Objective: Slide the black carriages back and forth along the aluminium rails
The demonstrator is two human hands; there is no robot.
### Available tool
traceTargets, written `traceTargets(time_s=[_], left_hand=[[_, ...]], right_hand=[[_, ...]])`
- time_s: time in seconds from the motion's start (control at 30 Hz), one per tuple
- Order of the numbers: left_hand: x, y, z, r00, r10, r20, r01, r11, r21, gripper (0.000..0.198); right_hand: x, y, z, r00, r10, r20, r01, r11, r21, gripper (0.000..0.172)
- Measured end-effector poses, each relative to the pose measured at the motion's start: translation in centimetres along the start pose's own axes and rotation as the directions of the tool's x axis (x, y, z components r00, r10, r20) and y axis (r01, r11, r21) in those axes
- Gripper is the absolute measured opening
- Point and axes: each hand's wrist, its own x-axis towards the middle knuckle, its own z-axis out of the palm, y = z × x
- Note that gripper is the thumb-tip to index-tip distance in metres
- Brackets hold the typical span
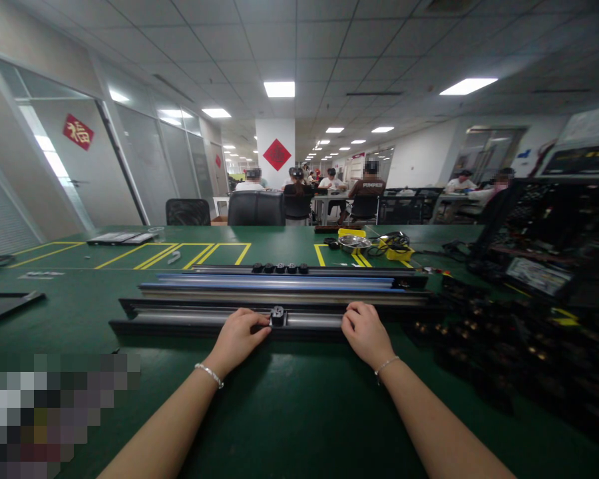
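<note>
A long black metal rail [190,320] with a silver inner channel lies crosswise on the green table in front of me. A small black block with a round top [278,315] sits in this channel near its middle. My left hand [240,336] is closed, thumb and fingertips pinched at the block's left side. Further right, my right hand [369,334] has its fingers curled over the rail, thumb on the near side. Behind it lie more long rails, one with blue edges [279,281]. Several similar round black pieces [280,268] stand in a row on the farthest rail.
On the right is a heap of dark parts [484,346] beside a large black case [539,233]. A metal bowl [354,243] and cables [393,243] lie at the back. A dark flat frame [10,307] is on the left. People sit at far tables.
</note>
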Motion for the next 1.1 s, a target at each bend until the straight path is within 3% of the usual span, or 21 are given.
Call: traceTargets(time_s=[0.37, 0.53, 0.8, 1.1], left_hand=[[-0.1, 0.7, -0.1, 0.999, 0.046, 0.019, -0.046, 0.999, 0.001, 0.02], [-0.1, 0.9, -0.2, 0.996, 0.077, 0.047, -0.078, 0.997, 0.014, 0.021], [-0.2, 0.8, 0.2, 0.986, 0.163, 0.044, -0.165, 0.985, 0.042, 0.026], [-0.3, 0.8, 0.5, 0.977, 0.205, 0.066, -0.209, 0.976, 0.063, 0.029]], right_hand=[[0.1, -1.1, -0.5, 0.998, 0.066, 0.021, -0.064, 0.995, -0.075, 0.018], [0.3, -2.1, -0.9, 0.999, -0.007, 0.043, 0.007, 1.0, -0.011, 0.019], [0.0, -5.1, -1.1, 0.962, -0.147, 0.23, 0.134, 0.988, 0.072, 0.032], [-0.3, -6.4, -1.0, 0.901, -0.174, 0.397, 0.167, 0.985, 0.052, 0.048]])
